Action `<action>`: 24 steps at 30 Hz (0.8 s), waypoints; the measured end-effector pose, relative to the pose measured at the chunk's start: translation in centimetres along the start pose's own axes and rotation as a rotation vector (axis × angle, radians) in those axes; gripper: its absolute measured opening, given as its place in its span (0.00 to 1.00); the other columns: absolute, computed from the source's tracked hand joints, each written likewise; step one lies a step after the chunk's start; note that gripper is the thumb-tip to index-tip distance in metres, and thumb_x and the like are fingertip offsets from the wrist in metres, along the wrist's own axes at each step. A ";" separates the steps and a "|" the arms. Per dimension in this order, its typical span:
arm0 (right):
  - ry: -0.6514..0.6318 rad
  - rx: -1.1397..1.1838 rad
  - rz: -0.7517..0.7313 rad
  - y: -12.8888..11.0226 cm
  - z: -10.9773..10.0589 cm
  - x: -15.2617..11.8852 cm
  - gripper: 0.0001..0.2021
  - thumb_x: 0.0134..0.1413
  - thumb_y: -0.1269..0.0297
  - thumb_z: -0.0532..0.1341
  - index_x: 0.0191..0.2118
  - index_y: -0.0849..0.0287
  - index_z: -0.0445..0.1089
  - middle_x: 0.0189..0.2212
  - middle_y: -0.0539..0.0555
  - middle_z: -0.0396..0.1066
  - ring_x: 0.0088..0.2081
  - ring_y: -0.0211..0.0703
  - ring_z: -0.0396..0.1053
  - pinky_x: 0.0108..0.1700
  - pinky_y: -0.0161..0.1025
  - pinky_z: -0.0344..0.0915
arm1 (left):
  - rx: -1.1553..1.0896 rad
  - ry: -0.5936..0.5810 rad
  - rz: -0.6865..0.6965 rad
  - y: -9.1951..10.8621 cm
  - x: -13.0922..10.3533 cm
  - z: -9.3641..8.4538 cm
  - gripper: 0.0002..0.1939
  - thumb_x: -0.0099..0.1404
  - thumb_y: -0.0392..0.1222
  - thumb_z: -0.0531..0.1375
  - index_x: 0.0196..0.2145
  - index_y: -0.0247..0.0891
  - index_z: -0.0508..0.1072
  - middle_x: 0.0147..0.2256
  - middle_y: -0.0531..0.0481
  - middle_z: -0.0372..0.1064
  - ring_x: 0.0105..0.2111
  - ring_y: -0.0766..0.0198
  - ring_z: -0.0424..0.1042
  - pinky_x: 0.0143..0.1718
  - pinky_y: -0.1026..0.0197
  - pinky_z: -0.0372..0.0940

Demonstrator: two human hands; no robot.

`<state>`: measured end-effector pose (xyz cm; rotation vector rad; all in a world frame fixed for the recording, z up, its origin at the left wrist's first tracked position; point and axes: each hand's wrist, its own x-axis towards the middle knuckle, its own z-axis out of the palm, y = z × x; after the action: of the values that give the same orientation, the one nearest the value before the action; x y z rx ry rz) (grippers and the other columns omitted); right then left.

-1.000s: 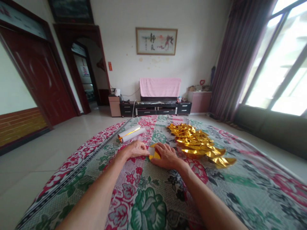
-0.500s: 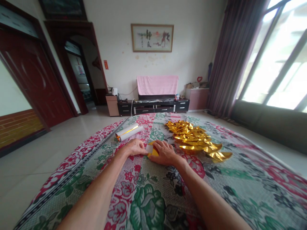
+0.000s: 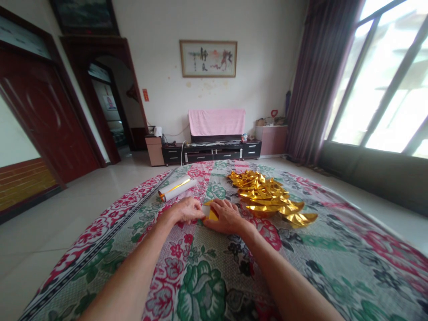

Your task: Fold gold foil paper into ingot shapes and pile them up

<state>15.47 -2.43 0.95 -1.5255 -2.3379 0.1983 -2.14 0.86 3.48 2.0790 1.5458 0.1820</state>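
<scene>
A small piece of gold and white paper (image 3: 213, 215) lies on the flowered tablecloth (image 3: 200, 285) between my hands. My left hand (image 3: 187, 210) pinches its left edge with fingers closed. My right hand (image 3: 225, 216) rests over its right part, fingers bent and pressing it against the cloth; the palm hides some of the paper. To the right, a pile of folded gold foil pieces (image 3: 267, 191) runs back across the table. Beyond my left hand lies a roll of white and gold paper (image 3: 177, 188).
The round table's far edge faces a black low cabinet (image 3: 203, 154), with a pink cloth (image 3: 217, 121) draped over something on top. A window and a purple curtain (image 3: 310, 80) are at the right, a red door (image 3: 43, 102) at the left.
The view has tilted and shifted slightly, so the room sits a little lower and further left. Both hands remain on the paper in nearly the same pose.
</scene>
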 end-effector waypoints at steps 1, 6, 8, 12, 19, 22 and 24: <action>0.003 0.003 -0.004 0.1 0.0 0.1 0.27 0.44 0.42 0.53 0.48 0.51 0.62 0.52 0.53 0.58 0.51 0.52 0.53 0.49 0.50 0.49 | 0.030 0.000 -0.007 0.2 0.0 0.1 0.14 0.49 0.46 0.55 0.32 0.36 0.72 0.18 0.55 0.63 0.14 0.71 0.61 0.15 0.70 0.54; -0.016 0.082 0.000 1.0 -0.1 0.8 0.16 0.56 0.55 0.44 0.44 0.50 0.64 0.48 0.52 0.62 0.49 0.47 0.56 0.47 0.47 0.51 | 0.143 0.073 0.069 0.8 -0.2 0.2 0.13 0.47 0.46 0.58 0.29 0.37 0.74 0.18 0.54 0.64 0.18 0.70 0.63 0.18 0.70 0.54; -0.008 0.090 -0.018 1.4 -0.1 0.9 0.15 0.56 0.61 0.44 0.45 0.50 0.63 0.47 0.51 0.63 0.49 0.46 0.57 0.48 0.46 0.51 | 0.166 0.091 0.106 1.0 -0.3 0.1 0.13 0.46 0.46 0.58 0.28 0.38 0.75 0.18 0.54 0.65 0.20 0.69 0.64 0.19 0.70 0.55; 0.006 0.045 -0.045 1.7 0.1 0.8 0.16 0.50 0.62 0.51 0.47 0.51 0.62 0.50 0.52 0.62 0.50 0.48 0.56 0.48 0.46 0.50 | 0.162 0.114 0.171 1.2 -0.5 -0.1 0.10 0.46 0.39 0.56 0.28 0.37 0.74 0.21 0.54 0.67 0.20 0.71 0.63 0.20 0.72 0.54; 0.102 -0.030 -0.058 1.0 0.2 0.0 0.14 0.50 0.61 0.51 0.43 0.52 0.65 0.49 0.51 0.62 0.49 0.47 0.56 0.45 0.43 0.51 | 0.035 0.009 0.106 1.2 -0.6 0.1 0.13 0.49 0.41 0.54 0.31 0.37 0.74 0.15 0.55 0.62 0.15 0.69 0.63 0.17 0.70 0.55; 0.146 -0.053 -0.054 0.7 0.2 -0.2 0.13 0.50 0.61 0.52 0.41 0.54 0.66 0.47 0.53 0.63 0.48 0.47 0.56 0.45 0.42 0.51 | 0.018 0.000 0.093 1.2 -0.5 0.4 0.14 0.49 0.42 0.54 0.32 0.37 0.74 0.16 0.54 0.63 0.15 0.68 0.64 0.17 0.70 0.55; 0.155 -0.066 -0.036 0.5 0.3 -0.3 0.12 0.50 0.60 0.53 0.40 0.55 0.67 0.46 0.54 0.63 0.47 0.46 0.57 0.45 0.41 0.51 | 0.015 0.036 0.114 1.2 -0.3 0.6 0.14 0.49 0.42 0.54 0.33 0.37 0.74 0.17 0.54 0.64 0.16 0.68 0.65 0.18 0.70 0.55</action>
<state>15.91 -2.45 0.51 -1.4715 -2.2677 -0.0058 -0.97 0.10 3.67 2.1882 1.4546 0.2517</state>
